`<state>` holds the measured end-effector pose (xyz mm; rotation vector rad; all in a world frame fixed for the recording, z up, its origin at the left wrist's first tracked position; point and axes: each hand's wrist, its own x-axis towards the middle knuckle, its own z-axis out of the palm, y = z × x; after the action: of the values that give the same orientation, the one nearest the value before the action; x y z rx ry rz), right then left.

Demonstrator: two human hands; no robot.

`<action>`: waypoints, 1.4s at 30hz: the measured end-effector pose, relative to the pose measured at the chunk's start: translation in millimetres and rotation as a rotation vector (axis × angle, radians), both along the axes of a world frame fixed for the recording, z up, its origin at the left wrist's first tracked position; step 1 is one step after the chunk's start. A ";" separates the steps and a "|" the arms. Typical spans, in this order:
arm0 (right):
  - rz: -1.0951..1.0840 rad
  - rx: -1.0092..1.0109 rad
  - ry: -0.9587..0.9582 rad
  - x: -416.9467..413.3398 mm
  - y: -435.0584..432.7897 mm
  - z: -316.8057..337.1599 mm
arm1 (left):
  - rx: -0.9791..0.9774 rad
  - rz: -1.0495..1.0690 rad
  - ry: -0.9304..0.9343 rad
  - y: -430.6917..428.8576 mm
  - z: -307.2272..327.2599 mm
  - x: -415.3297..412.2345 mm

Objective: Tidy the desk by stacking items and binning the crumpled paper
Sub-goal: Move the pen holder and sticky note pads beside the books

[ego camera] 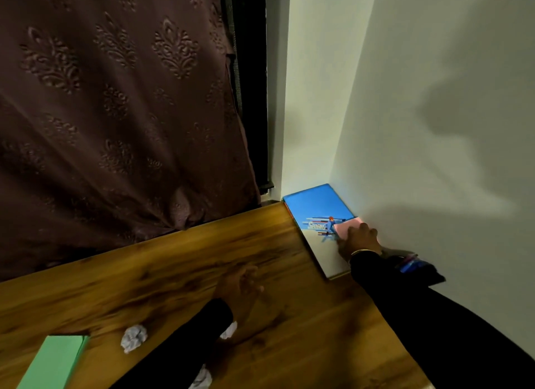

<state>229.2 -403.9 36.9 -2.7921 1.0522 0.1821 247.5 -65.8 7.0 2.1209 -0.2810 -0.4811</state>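
Note:
A blue and white book (318, 209) lies on top of a small stack in the desk's far right corner, against the wall. My right hand (360, 239) rests on a pink pad (347, 226) that sits on the book's right side; its fingers cover part of the pad. My left hand (240, 284) hovers blurred over the middle of the wooden desk (144, 278), fingers apart, holding nothing. A crumpled paper ball (133, 337) lies near the front left. Another crumpled paper (230, 330) peeks out beside my left sleeve, and a third (201, 380) at the bottom edge.
A green pad (55, 359) lies at the desk's front left corner. Pens (411, 264) on a dark item sit by the wall behind my right wrist. A brown patterned curtain (115, 113) hangs behind the desk; a white wall (434, 99) bounds the right side.

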 end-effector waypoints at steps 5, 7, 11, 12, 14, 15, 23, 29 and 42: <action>0.017 -0.035 -0.165 0.6 15.5 2.7 | -0.003 -0.001 -0.026 -5.4 3.7 -1.3; 0.104 -0.002 -0.229 6.4 29.6 1.6 | -0.008 -0.019 -0.009 -4.4 9.3 1.4; 0.311 0.179 -0.264 33.3 85.6 11.4 | 0.019 -0.049 0.002 16.6 27.5 5.8; 0.355 0.234 -0.267 40.9 106.7 13.2 | -0.003 -0.044 0.017 27.8 34.7 6.0; 0.378 0.286 -0.260 52.7 152.9 15.7 | -0.005 -0.007 0.021 56.3 39.5 11.9; 0.397 0.311 -0.246 58.2 179.1 17.5 | 0.012 0.019 0.021 72.8 44.2 14.9; 0.606 0.671 -0.184 72.9 414.8 26.8 | 0.121 0.500 -0.196 257.0 48.4 -2.6; 0.840 0.686 0.086 48.6 558.0 -7.1 | 0.719 0.526 0.051 373.0 30.6 -25.9; 0.650 0.701 0.213 54.6 603.6 -26.8 | 0.770 0.239 0.168 398.3 7.1 -12.4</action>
<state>283.8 199.8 10.1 -2.3578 0.0167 0.7618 235.1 332.5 14.1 2.7817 0.3084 -0.6941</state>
